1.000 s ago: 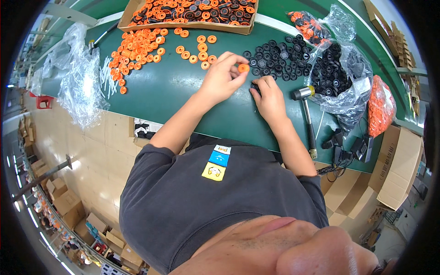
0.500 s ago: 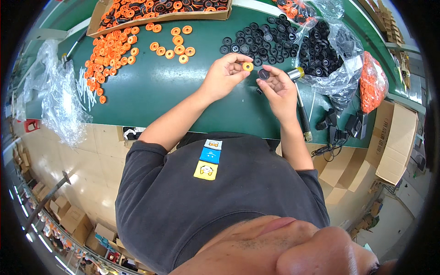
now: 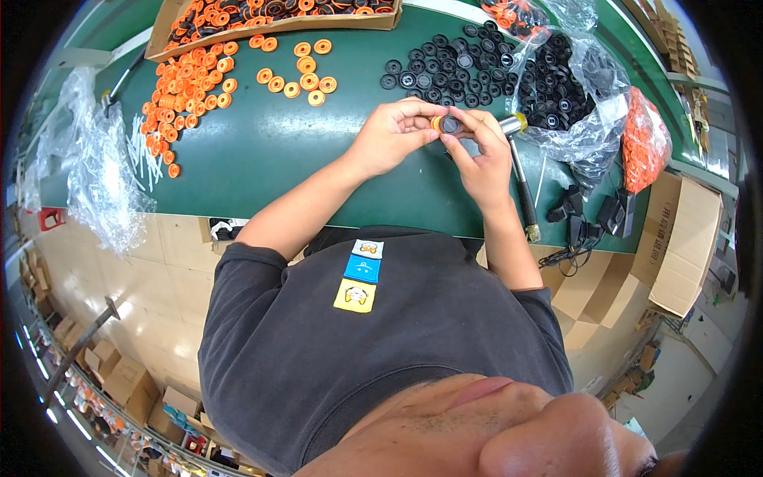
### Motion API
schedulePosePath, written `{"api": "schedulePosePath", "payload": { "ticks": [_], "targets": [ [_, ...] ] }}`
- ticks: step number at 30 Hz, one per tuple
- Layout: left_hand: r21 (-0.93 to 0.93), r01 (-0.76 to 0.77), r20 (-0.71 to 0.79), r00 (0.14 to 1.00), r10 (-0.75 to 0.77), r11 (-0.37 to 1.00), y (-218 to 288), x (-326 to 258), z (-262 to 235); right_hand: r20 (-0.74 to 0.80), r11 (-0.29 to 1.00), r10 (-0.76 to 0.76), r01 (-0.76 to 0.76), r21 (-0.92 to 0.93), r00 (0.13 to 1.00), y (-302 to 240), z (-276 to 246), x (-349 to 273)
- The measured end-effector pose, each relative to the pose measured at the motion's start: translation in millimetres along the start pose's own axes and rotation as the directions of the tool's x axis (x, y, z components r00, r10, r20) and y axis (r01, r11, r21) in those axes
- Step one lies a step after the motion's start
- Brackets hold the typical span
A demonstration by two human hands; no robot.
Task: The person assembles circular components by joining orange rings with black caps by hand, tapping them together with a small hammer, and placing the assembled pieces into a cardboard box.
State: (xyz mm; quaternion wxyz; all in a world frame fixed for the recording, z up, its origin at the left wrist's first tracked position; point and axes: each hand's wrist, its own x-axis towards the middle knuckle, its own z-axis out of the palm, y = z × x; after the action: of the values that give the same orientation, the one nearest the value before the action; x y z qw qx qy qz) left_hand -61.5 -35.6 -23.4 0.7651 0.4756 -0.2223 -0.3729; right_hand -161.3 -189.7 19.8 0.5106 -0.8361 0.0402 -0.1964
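left hand (image 3: 389, 135) pinches a small orange plastic ring (image 3: 436, 124), right hand (image 3: 481, 151) presses a black round plastic cap (image 3: 451, 125) against it, just above the green table (image 3: 262, 159). the cardboard box (image 3: 270, 16) at the table's far edge looks partly filled; big loose piles left.

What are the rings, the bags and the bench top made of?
Orange ring and black ring, pinched between left hand and right hand: likely moulded plastic, with uniform colour and a dull sheen. Bags: thin clear plastic film, crinkled and glinting. Bench top: smooth green mat, possibly rubber or vinyl, with soft reflections.
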Motion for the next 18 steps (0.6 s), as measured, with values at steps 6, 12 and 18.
{"api": "schedulePosePath", "payload": {
  "ticks": [6,12,18],
  "targets": [
    [0.031,-0.02,0.024,1.0,0.019,0.999,4.8,-0.5,-0.1,-0.006,0.999,-0.026,0.025,-0.034,1.0,1.1,-2.6,-1.3],
    [0.066,0.021,0.036,0.999,-0.023,0.998,7.1,-1.6,0.8,-0.009,1.0,-0.022,0.022,-0.012,1.0,0.7,-3.3,-1.5],
    [-0.038,0.047,0.025,0.999,-0.046,0.998,3.6,-1.3,1.9,0.006,1.0,0.001,-0.001,-0.007,1.0,0.5,-3.5,-3.9]
  ]
}}
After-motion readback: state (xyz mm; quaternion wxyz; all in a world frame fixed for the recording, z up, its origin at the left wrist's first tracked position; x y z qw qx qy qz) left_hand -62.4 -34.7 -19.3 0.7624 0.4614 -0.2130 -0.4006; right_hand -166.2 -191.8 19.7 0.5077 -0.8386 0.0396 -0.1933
